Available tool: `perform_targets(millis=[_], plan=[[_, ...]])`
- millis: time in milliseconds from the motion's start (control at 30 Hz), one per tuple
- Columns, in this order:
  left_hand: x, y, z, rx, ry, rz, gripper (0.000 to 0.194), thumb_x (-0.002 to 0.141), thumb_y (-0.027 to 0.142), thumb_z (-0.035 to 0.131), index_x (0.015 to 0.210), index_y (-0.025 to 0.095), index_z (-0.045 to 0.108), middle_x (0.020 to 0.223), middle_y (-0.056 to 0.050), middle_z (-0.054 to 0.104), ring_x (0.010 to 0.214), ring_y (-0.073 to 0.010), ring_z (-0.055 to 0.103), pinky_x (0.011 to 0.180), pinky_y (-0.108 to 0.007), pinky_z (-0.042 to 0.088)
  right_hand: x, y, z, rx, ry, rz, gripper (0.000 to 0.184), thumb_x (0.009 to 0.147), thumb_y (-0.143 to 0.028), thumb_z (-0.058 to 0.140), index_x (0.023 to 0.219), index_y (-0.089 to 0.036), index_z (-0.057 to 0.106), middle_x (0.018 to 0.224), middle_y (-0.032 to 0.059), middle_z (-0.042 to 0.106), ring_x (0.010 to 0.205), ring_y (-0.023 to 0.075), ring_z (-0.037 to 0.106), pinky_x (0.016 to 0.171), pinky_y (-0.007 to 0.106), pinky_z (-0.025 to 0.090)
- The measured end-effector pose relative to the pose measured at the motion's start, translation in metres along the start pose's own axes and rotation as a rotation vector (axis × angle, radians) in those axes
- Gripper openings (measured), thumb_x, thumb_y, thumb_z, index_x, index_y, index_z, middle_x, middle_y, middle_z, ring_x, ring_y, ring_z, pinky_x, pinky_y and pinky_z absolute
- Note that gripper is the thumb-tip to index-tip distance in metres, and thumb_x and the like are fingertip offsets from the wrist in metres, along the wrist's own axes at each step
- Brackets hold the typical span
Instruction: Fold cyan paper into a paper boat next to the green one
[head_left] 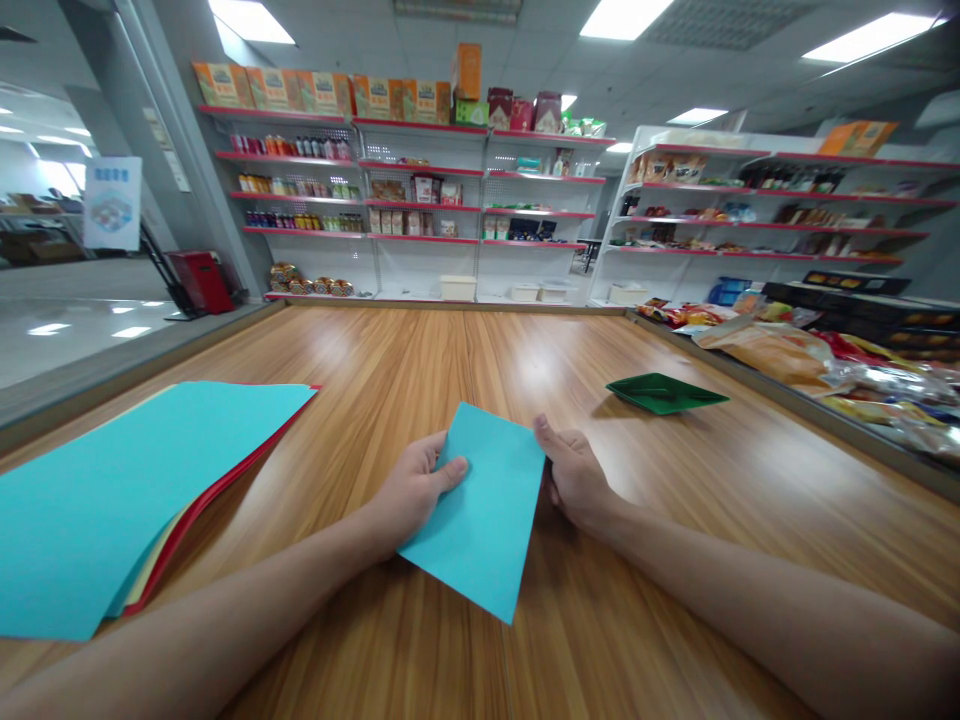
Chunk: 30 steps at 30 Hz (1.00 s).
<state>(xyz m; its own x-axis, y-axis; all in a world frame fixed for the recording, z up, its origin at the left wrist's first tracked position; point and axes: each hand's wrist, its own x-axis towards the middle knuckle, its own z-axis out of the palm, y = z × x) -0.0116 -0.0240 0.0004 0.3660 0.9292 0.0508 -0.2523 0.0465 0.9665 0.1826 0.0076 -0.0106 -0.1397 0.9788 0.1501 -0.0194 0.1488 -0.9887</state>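
Two banks of stocked shelving (426, 266) stand well beyond the turquoise sheet, one ahead of it and one ahead to its right. The wood-grain tabletop (420, 350) spreads beneath the sheet and on all sides of it. Far to the right of the sheet, past the raised edging, lies a heap of packaged goods (787, 350). Well to its left rests a stack of large papers (172, 470), turquoise on top, with pale yellow and red showing along the side. The turquoise sheet (487, 515) itself is held tilted, in front of the person. Beyond it and to its right sits a folded green paper piece (664, 395), low and pointed at its ends. Both hands are clamped on the sheet: the left hand (420, 488) pinches its left edge, thumb on top; the right hand (579, 472) grips near its far right corner.
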Motion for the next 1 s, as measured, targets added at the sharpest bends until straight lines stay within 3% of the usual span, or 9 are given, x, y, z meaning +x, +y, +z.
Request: perform_targets(millis=[300, 467, 667, 800, 1000], plan=[[0.0012, -0.0009, -0.0025, -0.023, -0.016, -0.015, 0.042, 0.069, 0.039, 0.073, 0.097, 0.010, 0.059, 0.090, -0.011, 0.067, 0.074, -0.0215, 0.064, 0.070, -0.033, 0.049, -0.0029, -0.0019, -0.0053, -0.128, -0.186, -0.052, 0.066, 0.078, -0.069, 0.044, 0.038, -0.017, 0.040, 0.029, -0.0016, 0.039, 0.024, 0.0063, 0.037, 0.025, 0.018, 0.016], [0.0008, 0.0005, -0.0016, -0.018, 0.013, -0.029, 0.042, 0.069, 0.038, 0.073, 0.098, 0.010, 0.059, 0.091, -0.012, 0.067, 0.075, -0.0224, 0.065, 0.069, -0.033, 0.049, -0.0023, -0.0026, -0.0062, -0.228, -0.203, -0.071, 0.064, 0.083, -0.066, 0.041, 0.041, -0.017, 0.041, 0.032, -0.0020, 0.039, 0.027, 0.0064, 0.040, 0.027, 0.017, 0.021], [0.0010, -0.0010, -0.0024, -0.026, 0.030, -0.021, 0.044, 0.069, 0.038, 0.073, 0.100, 0.010, 0.059, 0.094, -0.012, 0.068, 0.074, -0.0222, 0.065, 0.069, -0.033, 0.049, -0.0036, -0.0044, -0.0052, -0.230, -0.320, -0.029, 0.067, 0.084, -0.067, 0.034, 0.042, -0.016, 0.043, 0.034, -0.0001, 0.043, 0.029, 0.0076, 0.043, 0.029, 0.018, 0.024], [0.0008, -0.0011, -0.0033, -0.012, 0.040, -0.019, 0.045, 0.069, 0.038, 0.073, 0.102, 0.010, 0.058, 0.097, -0.013, 0.068, 0.075, -0.0221, 0.066, 0.068, -0.033, 0.050, -0.0031, -0.0074, -0.0047, -0.275, -0.327, -0.028, 0.065, 0.083, -0.067, 0.037, 0.041, -0.017, 0.040, 0.033, -0.0013, 0.040, 0.028, 0.0077, 0.042, 0.028, 0.018, 0.022], [0.0016, -0.0015, -0.0036, -0.014, 0.058, -0.006, 0.046, 0.069, 0.038, 0.073, 0.103, 0.010, 0.058, 0.097, -0.013, 0.068, 0.074, -0.0218, 0.066, 0.068, -0.032, 0.050, -0.0040, 0.0014, -0.0055, -0.238, -0.414, -0.006, 0.061, 0.087, -0.064, 0.034, 0.050, -0.016, 0.044, 0.040, -0.0013, 0.046, 0.032, 0.0077, 0.045, 0.029, 0.017, 0.029]])
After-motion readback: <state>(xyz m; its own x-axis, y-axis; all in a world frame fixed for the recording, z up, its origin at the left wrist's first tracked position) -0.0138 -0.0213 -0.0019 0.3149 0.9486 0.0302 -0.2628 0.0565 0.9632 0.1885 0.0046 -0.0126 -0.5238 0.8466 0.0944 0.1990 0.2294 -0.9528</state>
